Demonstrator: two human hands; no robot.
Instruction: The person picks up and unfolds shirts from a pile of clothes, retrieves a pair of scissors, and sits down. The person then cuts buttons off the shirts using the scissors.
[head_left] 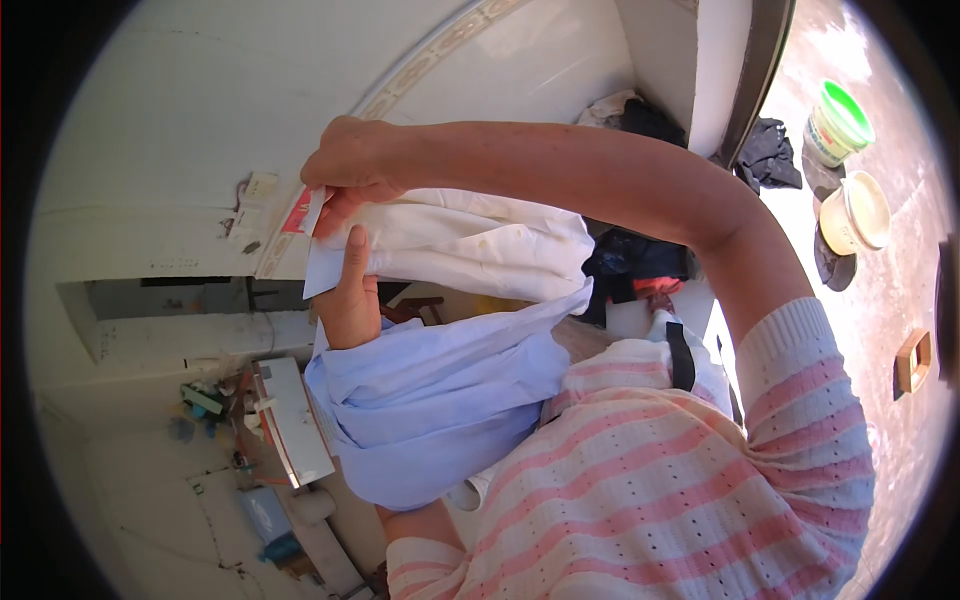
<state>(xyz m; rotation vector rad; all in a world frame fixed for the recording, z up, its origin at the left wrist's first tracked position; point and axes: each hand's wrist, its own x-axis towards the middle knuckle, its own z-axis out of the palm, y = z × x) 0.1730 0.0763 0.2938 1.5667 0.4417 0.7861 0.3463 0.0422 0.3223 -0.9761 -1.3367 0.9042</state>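
My right hand (345,175) reaches across from the right, its fingers pinched on a white garment (480,240) whose folds trail off to the right. A small red and white label (298,211) shows beside those fingertips. Just below, my left hand (352,312) has its thumb raised against a stiff, pale blue-white flat piece (322,270); its other fingers are partly hidden. A light blue garment (440,400) drapes over my left forearm and covers most of it. The white garment lies right alongside the blue one.
A white-topped table (295,420) stands at the lower left near cluttered small items. Dark clothes (630,255) lie beyond the garments. On the sunlit ground at right are a green-rimmed bucket (840,125), a cream bucket (855,212) and a small wooden stool (912,361).
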